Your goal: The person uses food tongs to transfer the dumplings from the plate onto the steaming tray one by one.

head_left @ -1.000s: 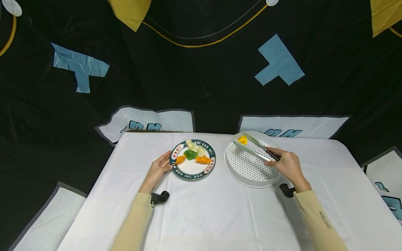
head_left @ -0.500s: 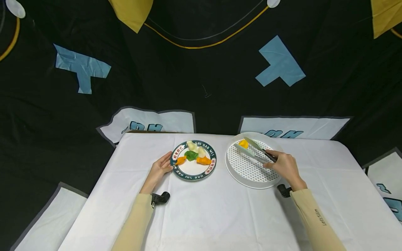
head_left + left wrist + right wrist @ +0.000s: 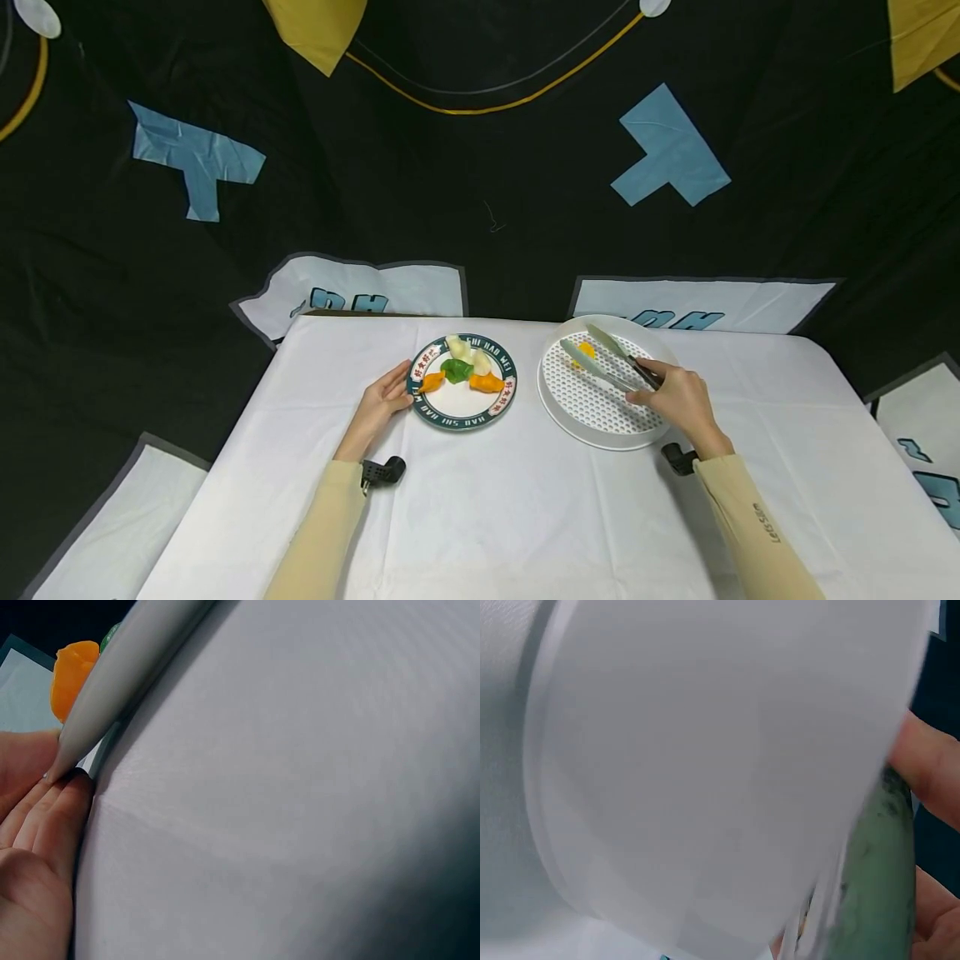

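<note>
My left hand (image 3: 381, 406) holds the left rim of a round plate (image 3: 457, 407) with a green lettered border. Its thumb lies on top and its fingers underneath in the left wrist view. The plate bears two orange dumpling-like pieces (image 3: 487, 383), a green piece (image 3: 456, 371) and pale pieces (image 3: 480, 362). My right hand (image 3: 686, 400) holds food tongs (image 3: 606, 340) over a round white steamer (image 3: 555, 408) with a perforated floor. Their tips stand apart. A yellow piece (image 3: 588, 349) lies on that floor between the tips, partly hidden by the nearer tong arm.
Both dishes stand on a table with a white cloth (image 3: 495, 517). A black curtain (image 3: 420, 183) with blue tape hangs behind. A small black camera (image 3: 382, 472) sits on the left wrist. The steamer's white wall (image 3: 690, 765) fills much of the right wrist view.
The yellow piece has come down from between the tong tips onto the steamer's floor, slightly nearer me. The right hand has shifted a little. The left hand keeps its hold on the plate.
</note>
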A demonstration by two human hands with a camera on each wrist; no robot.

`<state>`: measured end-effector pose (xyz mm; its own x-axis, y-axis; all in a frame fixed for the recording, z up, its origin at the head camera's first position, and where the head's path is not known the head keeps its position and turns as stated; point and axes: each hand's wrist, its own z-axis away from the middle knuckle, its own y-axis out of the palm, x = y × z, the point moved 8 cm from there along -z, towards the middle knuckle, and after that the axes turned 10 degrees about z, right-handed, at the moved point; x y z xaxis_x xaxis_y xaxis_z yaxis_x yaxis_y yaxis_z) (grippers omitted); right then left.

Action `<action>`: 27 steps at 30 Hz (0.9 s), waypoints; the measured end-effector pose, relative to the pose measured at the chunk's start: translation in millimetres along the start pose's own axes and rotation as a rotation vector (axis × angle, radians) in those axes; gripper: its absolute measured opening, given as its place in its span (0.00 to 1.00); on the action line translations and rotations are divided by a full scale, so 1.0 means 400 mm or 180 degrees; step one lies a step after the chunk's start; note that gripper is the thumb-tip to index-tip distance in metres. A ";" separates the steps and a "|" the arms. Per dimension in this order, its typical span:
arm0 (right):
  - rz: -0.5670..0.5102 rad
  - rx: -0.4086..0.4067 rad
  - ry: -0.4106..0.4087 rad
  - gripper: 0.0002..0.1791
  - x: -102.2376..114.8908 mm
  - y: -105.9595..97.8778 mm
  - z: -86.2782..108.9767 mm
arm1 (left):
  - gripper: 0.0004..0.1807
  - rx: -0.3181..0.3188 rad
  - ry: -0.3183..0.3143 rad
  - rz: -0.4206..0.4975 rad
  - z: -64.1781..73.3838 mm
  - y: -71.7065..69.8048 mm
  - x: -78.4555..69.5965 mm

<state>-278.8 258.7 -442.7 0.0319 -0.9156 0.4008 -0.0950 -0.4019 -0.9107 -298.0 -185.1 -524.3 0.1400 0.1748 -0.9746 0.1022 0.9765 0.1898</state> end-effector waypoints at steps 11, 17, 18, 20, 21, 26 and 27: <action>-0.0180 -0.0185 -0.0138 0.37 0.067 -0.033 0.023 | 0.38 -0.0025 -0.0057 0.0017 0.000 -0.003 0.003; -0.0331 -0.0179 -0.0338 0.37 0.141 -0.029 0.038 | 0.37 -0.0020 -0.0044 -0.0014 0.001 -0.003 0.003; -0.0346 -0.0176 -0.0378 0.37 0.156 -0.027 0.041 | 0.37 -0.0016 -0.0040 -0.0018 0.000 -0.003 0.003; -0.0373 -0.0186 -0.0482 0.37 0.186 -0.022 0.047 | 0.37 -0.0015 -0.0037 -0.0021 0.000 -0.003 0.004; -0.0378 -0.0195 -0.0541 0.36 0.201 -0.020 0.049 | 0.38 -0.0019 -0.0035 -0.0026 0.000 -0.004 0.004; -0.0411 -0.0197 -0.0746 0.36 0.274 0.004 0.062 | 0.37 -0.0020 -0.0029 -0.0071 -0.002 -0.004 0.003; -0.0423 -0.0178 -0.0768 0.36 0.287 0.011 0.064 | 0.37 -0.0016 -0.0025 -0.0066 -0.002 -0.003 0.002</action>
<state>-250.2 151.7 -403.4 0.2831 -0.8333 0.4748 -0.1286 -0.5236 -0.8422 -298.6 -186.1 -525.4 0.1455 0.1536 -0.9774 0.1001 0.9805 0.1690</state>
